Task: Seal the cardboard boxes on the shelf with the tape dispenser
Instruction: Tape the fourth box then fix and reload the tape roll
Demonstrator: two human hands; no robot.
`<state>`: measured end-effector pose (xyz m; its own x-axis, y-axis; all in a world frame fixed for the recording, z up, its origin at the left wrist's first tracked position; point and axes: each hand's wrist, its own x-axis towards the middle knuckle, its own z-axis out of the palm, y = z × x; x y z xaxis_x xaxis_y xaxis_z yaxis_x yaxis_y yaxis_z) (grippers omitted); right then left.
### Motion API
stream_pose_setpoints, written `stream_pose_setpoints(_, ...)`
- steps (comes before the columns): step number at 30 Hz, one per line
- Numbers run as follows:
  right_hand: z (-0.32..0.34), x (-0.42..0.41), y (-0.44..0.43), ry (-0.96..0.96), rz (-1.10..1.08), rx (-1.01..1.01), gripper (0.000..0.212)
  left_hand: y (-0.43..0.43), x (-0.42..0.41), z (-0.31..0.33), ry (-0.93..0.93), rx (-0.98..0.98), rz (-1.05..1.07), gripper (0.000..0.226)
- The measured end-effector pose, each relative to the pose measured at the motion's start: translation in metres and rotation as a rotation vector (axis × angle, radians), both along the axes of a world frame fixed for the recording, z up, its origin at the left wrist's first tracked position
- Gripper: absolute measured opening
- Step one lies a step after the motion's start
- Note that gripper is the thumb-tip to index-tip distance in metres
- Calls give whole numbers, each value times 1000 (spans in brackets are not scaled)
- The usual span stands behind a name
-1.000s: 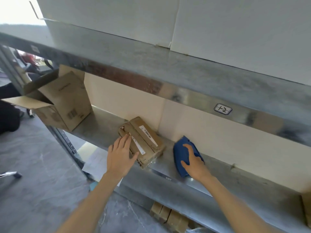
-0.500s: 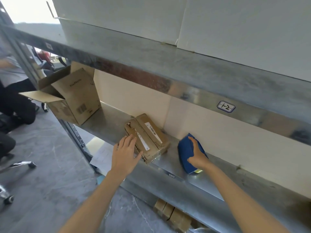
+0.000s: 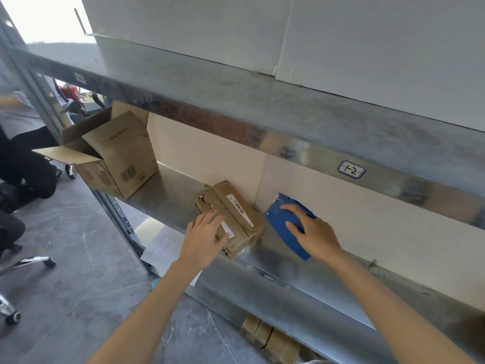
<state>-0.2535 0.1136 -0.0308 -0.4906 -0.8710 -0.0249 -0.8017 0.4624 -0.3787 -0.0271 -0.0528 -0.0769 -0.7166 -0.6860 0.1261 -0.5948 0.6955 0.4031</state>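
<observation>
A small flat cardboard box (image 3: 236, 206) with white labels lies on the metal shelf (image 3: 168, 195). My left hand (image 3: 203, 239) rests on its near left corner, fingers fairly straight. To the right of the box stands the blue tape dispenser (image 3: 279, 219). My right hand (image 3: 312, 231) grips the dispenser from above, fingers curled over its top. A larger cardboard box (image 3: 123, 153) with open flaps sits at the shelf's left end, overhanging the edge.
A second metal shelf (image 3: 262, 109) hangs low overhead with white panels on it. A seated person (image 3: 23, 158) and office chair wheels (image 3: 15, 313) are at the left. Papers (image 3: 162, 248) and small boxes (image 3: 267, 337) lie below the shelf.
My left hand moved forward onto the small box's corner. My right hand keeps its hold on the tape dispenser, which has tilted up slightly. The view shifted left.
</observation>
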Motion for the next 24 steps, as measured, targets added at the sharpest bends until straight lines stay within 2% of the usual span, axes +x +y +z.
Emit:
stream_pose_setpoints(2, 9, 4, 1, 8, 65, -14, 39, 1, -4, 7, 35, -7, -56, 43)
stream_pose_setpoints(6, 17, 11, 2, 18, 198, 1, 53, -2, -10, 19, 128, 20, -141, 39)
stream_pose_setpoints(13, 10, 29, 1, 260, 432, -192, 55, -14, -10, 25, 215, 303, -296, 44)
stream_pose_setpoints(16, 11, 33, 2, 294, 500, -191, 51, -13, -8, 28, 254, 448, -331, 47)
stream_pose_setpoints(21, 12, 40, 5, 318, 547, -160, 50, -8, -5, 24, 281, 561, -331, 33)
stream_pose_setpoints(24, 11, 43, 8, 314, 565, -152, 51, -4, -4, 22, 307, 623, -327, 34)
